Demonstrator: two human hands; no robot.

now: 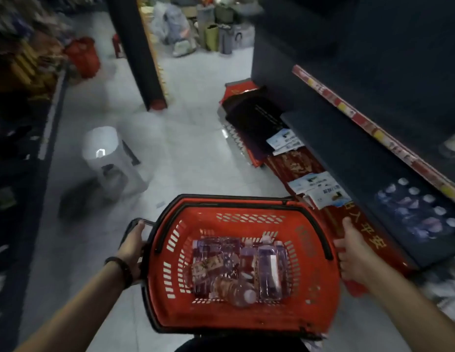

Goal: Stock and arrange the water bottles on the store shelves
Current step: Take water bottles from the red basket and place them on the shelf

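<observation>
I carry a red plastic basket (310, 252) in front of me over the aisle floor. Several water bottles (268, 268) lie loose in its bottom. My left hand (132, 246) grips the basket's left rim by the black handle. My right hand (353, 252) holds the right rim, fingers curled under the edge. On the low dark shelf (348, 153) at the right stand several capped water bottles (422, 212) in rows.
A white cylindrical bin (107, 158) stands on the floor ahead left. Red banners and boxes (259, 118) lie along the right shelf base. A shelf end (142, 54) rises ahead; a red bag (82, 57) and bagged goods sit beyond. Shelves line the left.
</observation>
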